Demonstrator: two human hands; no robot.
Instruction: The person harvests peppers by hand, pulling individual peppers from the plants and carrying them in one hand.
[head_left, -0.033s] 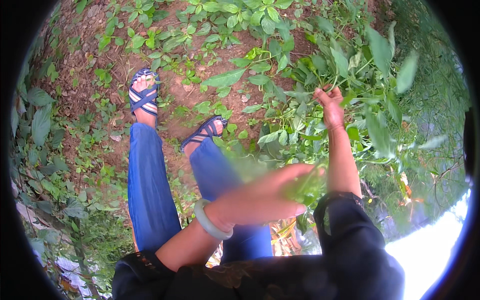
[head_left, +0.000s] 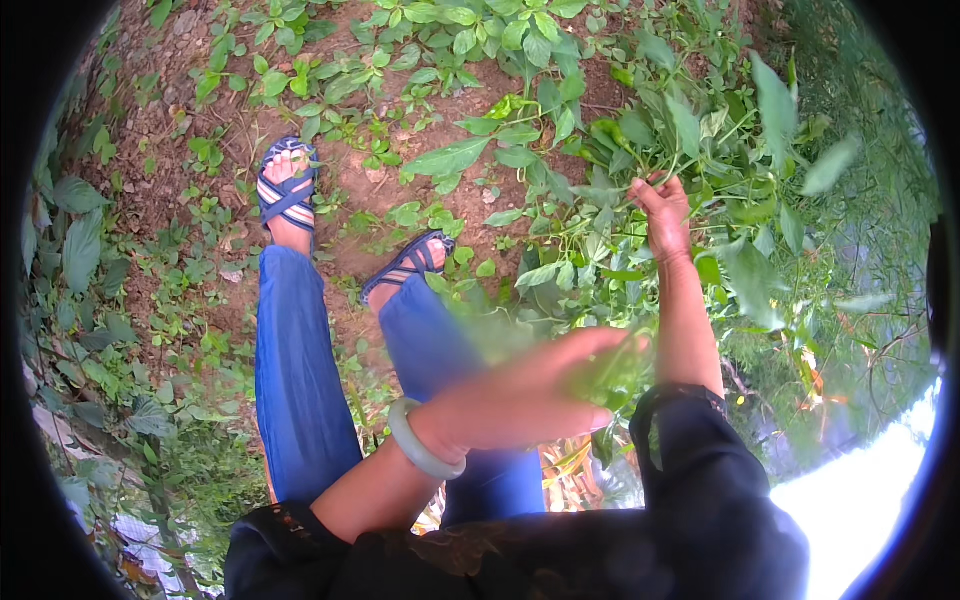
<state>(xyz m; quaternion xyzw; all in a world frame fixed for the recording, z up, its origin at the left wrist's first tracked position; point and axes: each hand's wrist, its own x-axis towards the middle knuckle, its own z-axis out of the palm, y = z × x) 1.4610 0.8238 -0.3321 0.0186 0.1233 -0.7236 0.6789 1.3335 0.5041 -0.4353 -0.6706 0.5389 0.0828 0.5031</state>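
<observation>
Right of the right sandal (head_left: pixel 405 268), leaves (head_left: pixel 595 245) crowd the right hand (head_left: pixel 664 215) pinching foliage (head_left: pixel 672 164), while the left hand (head_left: pixel 525 392) clasps blurred greens (head_left: pixel 606 375), their long axis unclear.

You wear black top (head_left: pixel 705 470), blue trousers (head_left: pixel 300 370), navy sandals (head_left: pixel 286 203) with pale stripes, pale green bangle (head_left: pixel 413 449); leaves (head_left: pixel 450 158) show green, soil (head_left: pixel 345 235) reddish brown.

Brown ground (head_left: pixel 340 250), bare in patches, and low green weeds (head_left: pixel 275 82) sprouting right across it! A strappy left sandal (head_left: pixel 287 195) stands planted there, the right sandal (head_left: pixel 408 264) angled near it; small stones (head_left: pixel 185 24) scatter toward the ground's far left corner, while leafy plants (head_left: pixel 600 245) crowd its right edge.
</observation>
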